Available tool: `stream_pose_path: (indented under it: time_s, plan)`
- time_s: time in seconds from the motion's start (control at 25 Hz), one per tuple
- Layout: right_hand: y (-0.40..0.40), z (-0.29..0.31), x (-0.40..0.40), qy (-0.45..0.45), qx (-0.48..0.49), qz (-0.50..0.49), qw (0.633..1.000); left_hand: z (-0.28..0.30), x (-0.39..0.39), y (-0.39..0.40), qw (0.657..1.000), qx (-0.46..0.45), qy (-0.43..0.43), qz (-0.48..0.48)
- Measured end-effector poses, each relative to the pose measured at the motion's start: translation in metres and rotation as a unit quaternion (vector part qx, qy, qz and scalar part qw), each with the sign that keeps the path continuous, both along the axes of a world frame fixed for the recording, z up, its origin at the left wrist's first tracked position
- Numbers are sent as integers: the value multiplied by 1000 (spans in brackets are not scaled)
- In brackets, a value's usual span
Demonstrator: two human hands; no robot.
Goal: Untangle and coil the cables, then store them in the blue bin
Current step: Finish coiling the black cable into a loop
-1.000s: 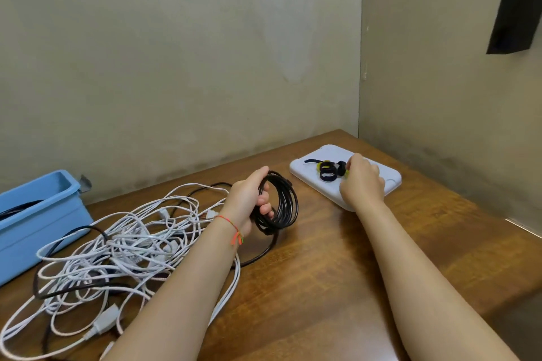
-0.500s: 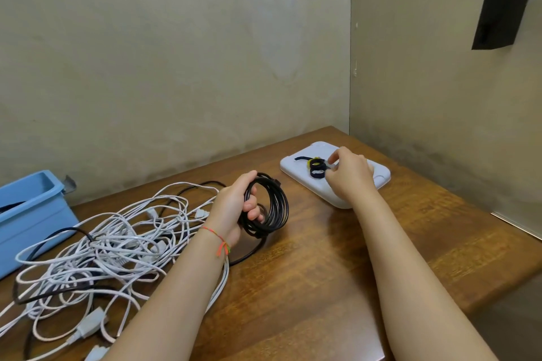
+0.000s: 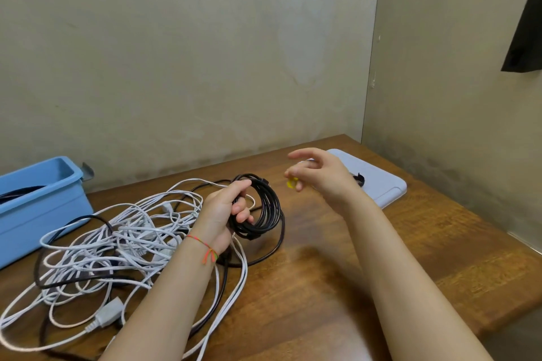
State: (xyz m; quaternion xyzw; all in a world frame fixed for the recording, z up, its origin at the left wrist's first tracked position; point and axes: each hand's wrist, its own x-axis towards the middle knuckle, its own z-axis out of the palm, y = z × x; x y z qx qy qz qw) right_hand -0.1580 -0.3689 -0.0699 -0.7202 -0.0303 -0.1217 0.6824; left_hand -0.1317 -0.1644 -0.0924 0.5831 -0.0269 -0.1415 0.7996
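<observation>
My left hand grips a coiled black cable just above the wooden table. A loose end of it trails down onto the table. My right hand hovers to the right of the coil and pinches a small yellow tie between its lower fingers, with the index finger stretched out. A tangle of white cables mixed with a black one lies to the left. The blue bin stands at the far left with a dark cable inside.
A white tray lies at the back right corner of the table, with a black tie on it behind my right hand. Walls close the table off at the back and right. Bare wood shows in front of the tray.
My right hand has lifted off the white tray with a yellow tie and moved left toward the coil. My left hand still holds the black coil.
</observation>
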Motion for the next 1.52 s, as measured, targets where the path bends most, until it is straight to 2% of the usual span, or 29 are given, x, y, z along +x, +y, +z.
stream_pose_path:
  time_s: [0.08, 0.2, 0.36, 0.64, 0.76, 0.88, 0.96, 1.04, 1.12, 1.32, 1.44, 1.52]
  plan:
    - [26, 4, 3, -6, 79, 65, 995, 0, 0, 5, 1000, -9, -4, -3]
    - [57, 2, 8, 38, 182, 132, 974, 1, 1, 18, 999, -30, -2, -29]
    - [68, -7, 5, 62, 243, 143, 957, 1, 7, 29, 998, -22, 8, -62]
    - [64, 0, -6, 40, 208, 146, 966, 7, 14, 18, 997, -15, -25, -76]
    - [65, 0, -5, 14, 207, 151, 966, 13, 14, 20, 996, -1, -9, -84]
    - [65, -3, -3, -9, 231, 173, 957, 14, 14, 21, 991, 91, -7, -95]
    - [66, -5, -3, -11, 234, 178, 956, 15, 12, 22, 979, 170, -34, -108]
    - [68, -6, -5, 0, 213, 176, 961, 16, 10, 20, 969, 204, -60, -125]
    - [73, -7, -6, 21, 182, 173, 968, 15, 10, 17, 973, 189, -72, -111]
    - [79, -12, -2, 44, 161, 100, 981, 17, 13, 18, 988, 134, -72, 14]
    - [79, -14, -1, 25, 154, 73, 985, 19, 11, 18, 996, 71, -18, 48]
    - [80, -17, 1, 2, 116, 34, 993, 19, 10, 16, 998, 16, 27, 63]
